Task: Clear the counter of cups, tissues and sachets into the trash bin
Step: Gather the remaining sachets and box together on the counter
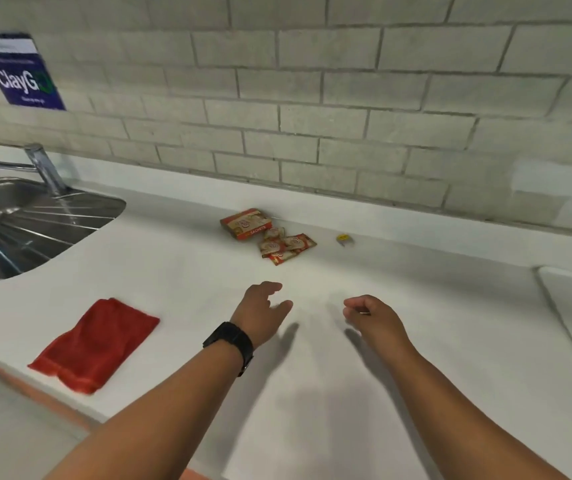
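Several red and tan sachets [286,247] lie in a loose heap on the white counter [180,268], near the back wall. A matching sachet box [245,224] lies just behind them to the left. A small yellow sachet [344,239] sits alone to the right of the heap. My left hand [262,311], with a black watch on the wrist, hovers over the counter in front of the heap, fingers relaxed and holding nothing. My right hand [371,315] is beside it, fingers loosely curled and holding nothing. No cups, tissues or trash bin are in view.
A folded red cloth [95,344] lies near the counter's front edge at the left. A steel sink with drainer [31,223] and tap [44,168] is at the far left. A white basin rim [568,306] shows at the right. A blue sign [18,72] hangs on the brick wall.
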A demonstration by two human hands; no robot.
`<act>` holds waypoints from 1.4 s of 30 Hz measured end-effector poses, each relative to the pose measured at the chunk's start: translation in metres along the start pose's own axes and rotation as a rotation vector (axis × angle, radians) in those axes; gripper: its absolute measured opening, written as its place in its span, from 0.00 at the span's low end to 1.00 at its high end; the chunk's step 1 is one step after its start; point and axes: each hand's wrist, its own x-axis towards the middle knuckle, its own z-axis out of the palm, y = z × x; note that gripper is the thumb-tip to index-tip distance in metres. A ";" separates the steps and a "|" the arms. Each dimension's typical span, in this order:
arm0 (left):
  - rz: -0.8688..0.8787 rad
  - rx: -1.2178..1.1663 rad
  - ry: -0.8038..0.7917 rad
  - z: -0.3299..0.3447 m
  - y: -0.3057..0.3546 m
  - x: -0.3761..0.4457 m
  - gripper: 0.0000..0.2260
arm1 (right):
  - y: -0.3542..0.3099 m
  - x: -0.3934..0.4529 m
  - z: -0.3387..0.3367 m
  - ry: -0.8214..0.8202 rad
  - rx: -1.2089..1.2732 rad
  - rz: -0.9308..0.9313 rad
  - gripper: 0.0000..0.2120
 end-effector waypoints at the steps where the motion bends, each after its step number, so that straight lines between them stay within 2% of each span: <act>1: -0.009 0.010 0.002 -0.003 -0.004 0.007 0.20 | 0.000 0.007 0.006 -0.012 -0.008 0.000 0.06; 9: -0.075 0.037 0.032 -0.040 -0.039 0.082 0.23 | -0.005 0.061 0.057 0.012 -0.050 0.043 0.08; 14: -0.094 0.128 0.077 -0.065 -0.057 0.142 0.26 | -0.015 0.107 0.094 0.043 -0.218 0.002 0.10; 17: -0.094 0.151 0.059 -0.075 -0.066 0.177 0.28 | -0.024 0.137 0.120 0.068 -0.401 -0.034 0.16; 21: -0.071 0.170 0.045 -0.080 -0.073 0.217 0.28 | -0.040 0.166 0.156 0.071 -0.681 -0.130 0.32; 25: 0.017 0.184 0.027 -0.080 -0.074 0.242 0.27 | -0.050 0.192 0.184 0.004 -0.819 -0.164 0.41; 28: 0.042 0.169 0.027 -0.078 -0.077 0.261 0.24 | -0.046 0.206 0.195 -0.021 -0.929 -0.167 0.34; 32: 0.058 0.075 0.053 -0.074 -0.077 0.268 0.20 | -0.038 0.206 0.185 0.109 -0.928 -0.243 0.18; 38: 0.044 -0.199 0.113 -0.074 -0.076 0.256 0.15 | -0.033 0.191 0.169 0.173 -0.983 -0.263 0.15; 42: 0.070 -0.292 0.115 -0.078 -0.068 0.233 0.11 | -0.029 0.173 0.159 0.248 -0.832 -0.175 0.12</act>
